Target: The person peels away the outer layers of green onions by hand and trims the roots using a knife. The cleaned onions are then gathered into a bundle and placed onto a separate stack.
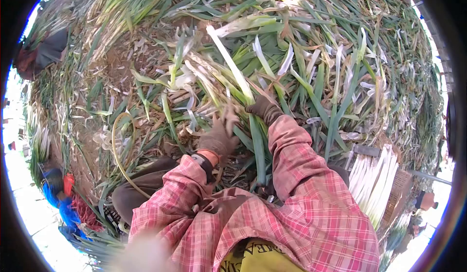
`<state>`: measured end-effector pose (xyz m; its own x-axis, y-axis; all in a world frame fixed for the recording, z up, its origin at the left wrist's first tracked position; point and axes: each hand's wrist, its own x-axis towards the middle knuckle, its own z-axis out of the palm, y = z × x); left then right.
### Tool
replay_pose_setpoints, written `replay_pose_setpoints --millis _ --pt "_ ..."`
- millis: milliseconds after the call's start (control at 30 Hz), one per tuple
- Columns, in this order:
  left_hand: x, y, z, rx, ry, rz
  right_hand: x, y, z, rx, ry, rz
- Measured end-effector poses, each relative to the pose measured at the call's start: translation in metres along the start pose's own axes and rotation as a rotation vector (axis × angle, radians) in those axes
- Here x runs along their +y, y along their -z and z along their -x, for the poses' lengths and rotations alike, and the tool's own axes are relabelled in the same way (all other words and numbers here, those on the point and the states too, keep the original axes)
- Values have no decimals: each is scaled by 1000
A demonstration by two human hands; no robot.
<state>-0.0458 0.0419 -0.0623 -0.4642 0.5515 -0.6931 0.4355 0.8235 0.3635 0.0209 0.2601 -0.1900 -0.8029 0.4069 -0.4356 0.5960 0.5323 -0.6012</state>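
In a dark glove, my right hand [265, 110] is closed round a long green onion [233, 67], whose white end points up and away and whose green leaves hang down toward my lap. My left hand [218, 138], also gloved, is just left of those leaves. Its fingers are blurred by motion, and whether they hold anything is hard to make out. Loose leaves and pale peeled layers [185, 80] lie in front of both hands.
White-stemmed onions [372, 184] are bundled at the right beside a brown box [396, 194]. A thin yellowish hoop [115, 140] rises at the left. Blue and red strands [65, 206] lie lower left. Unpeeled onions [131, 4] are piled at the upper left. Another person's dark clothing [48, 50] shows there.
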Motion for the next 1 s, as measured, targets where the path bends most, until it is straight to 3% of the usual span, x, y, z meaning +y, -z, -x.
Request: replay_pose_setpoints --millis 100,133,233,267,367,400,533,633,700,767,900,933,1000 --pt "2 -12 -2 -122 -38 -126 -24 -2 7 -10 -125 -4" --pt "4 -13 -5 -65 -5 -89 -18 -12 2 21 -140 16" --pt "-2 7 -27 -98 104 114 -22 -17 -1 167 -29 39" --pt "-13 1 -43 51 46 141 -27 -13 -4 118 -39 62" --pt "-26 22 -69 143 17 160 -41 -1 -17 6 -71 139" --pt "-18 40 -68 107 166 62 -44 -2 -23 -10 -88 169" --pt "-30 62 -85 104 162 211 -60 1 -33 -190 -191 298" --pt "-32 53 -82 184 17 97 -62 -2 -31 -168 -183 282" --pt "-42 44 -97 220 33 -56 -58 -7 -31 -146 -192 244" --pt "-42 55 -99 181 181 141 -55 -8 -35 -189 -210 313" --pt "-42 89 -112 161 255 155 -54 -13 -31 -211 -213 294" --pt "-53 83 -123 286 148 120 -52 -16 -30 -210 -204 298" --pt "-42 97 -110 212 122 13 -47 -21 -28 -224 -211 289"
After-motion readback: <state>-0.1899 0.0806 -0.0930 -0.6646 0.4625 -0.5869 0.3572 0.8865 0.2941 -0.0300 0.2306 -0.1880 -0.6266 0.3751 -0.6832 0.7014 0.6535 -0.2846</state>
